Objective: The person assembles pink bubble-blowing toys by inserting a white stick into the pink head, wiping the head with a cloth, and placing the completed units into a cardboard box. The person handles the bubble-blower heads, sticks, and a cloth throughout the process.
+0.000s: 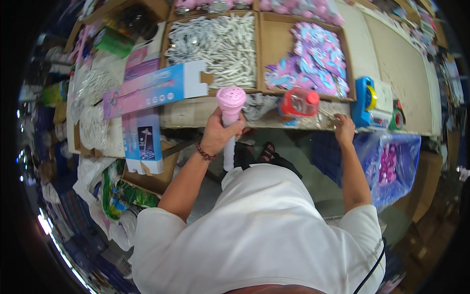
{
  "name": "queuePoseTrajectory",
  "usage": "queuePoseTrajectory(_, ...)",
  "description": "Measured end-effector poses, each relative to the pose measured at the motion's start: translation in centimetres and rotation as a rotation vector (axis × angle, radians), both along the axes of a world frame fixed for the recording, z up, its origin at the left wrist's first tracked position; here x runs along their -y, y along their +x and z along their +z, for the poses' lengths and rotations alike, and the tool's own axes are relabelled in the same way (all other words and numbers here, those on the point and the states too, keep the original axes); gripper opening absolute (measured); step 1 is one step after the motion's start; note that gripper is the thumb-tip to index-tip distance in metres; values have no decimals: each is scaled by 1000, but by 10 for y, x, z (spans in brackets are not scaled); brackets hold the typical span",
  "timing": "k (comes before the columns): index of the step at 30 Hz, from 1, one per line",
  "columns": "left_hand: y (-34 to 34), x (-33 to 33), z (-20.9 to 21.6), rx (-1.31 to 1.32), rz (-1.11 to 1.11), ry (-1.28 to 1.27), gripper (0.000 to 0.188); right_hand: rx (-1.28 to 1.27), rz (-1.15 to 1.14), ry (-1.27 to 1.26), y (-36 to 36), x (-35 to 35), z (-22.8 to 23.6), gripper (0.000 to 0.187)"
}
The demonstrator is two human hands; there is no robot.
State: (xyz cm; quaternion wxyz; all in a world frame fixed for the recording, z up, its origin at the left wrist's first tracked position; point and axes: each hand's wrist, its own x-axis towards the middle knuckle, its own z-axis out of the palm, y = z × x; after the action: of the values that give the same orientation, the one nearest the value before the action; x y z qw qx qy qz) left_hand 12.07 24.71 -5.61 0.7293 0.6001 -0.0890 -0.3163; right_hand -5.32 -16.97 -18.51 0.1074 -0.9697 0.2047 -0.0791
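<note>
My left hand (219, 133) is wrapped round a toy microphone-shaped wand (231, 101) with a pink, hole-dotted head and a white tube handle. It stands upright in front of the bench edge, head uppermost. Over at the bench edge, my right hand (344, 129) has its fingers curled in a pinch. Small thin pieces lie by its fingertips, and whatever is between them is too small to make out. A clear bottle with a red cap (299, 102) is left of that hand. To its right stands a blue tape dispenser (363, 101) with yellow tape.
Behind are a cardboard box of white stick-like parts (234, 49) and one of purple-blue shaped pieces (318, 59). Printed flat cartons (147, 93) lie at left. A grey rag (261, 105) sits near the wand. Below right, a blue lined bin (399, 166) contains pink parts.
</note>
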Motion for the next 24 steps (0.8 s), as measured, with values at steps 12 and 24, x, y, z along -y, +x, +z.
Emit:
queuePoseTrajectory(12,35,-61,-40,-76,80,134,22,97,-229,57,0,-55,22,22)
queuePoseTrajectory(24,41,-70,-59,-95,-102,365,41,-293,490,195,146,-260,43,41)
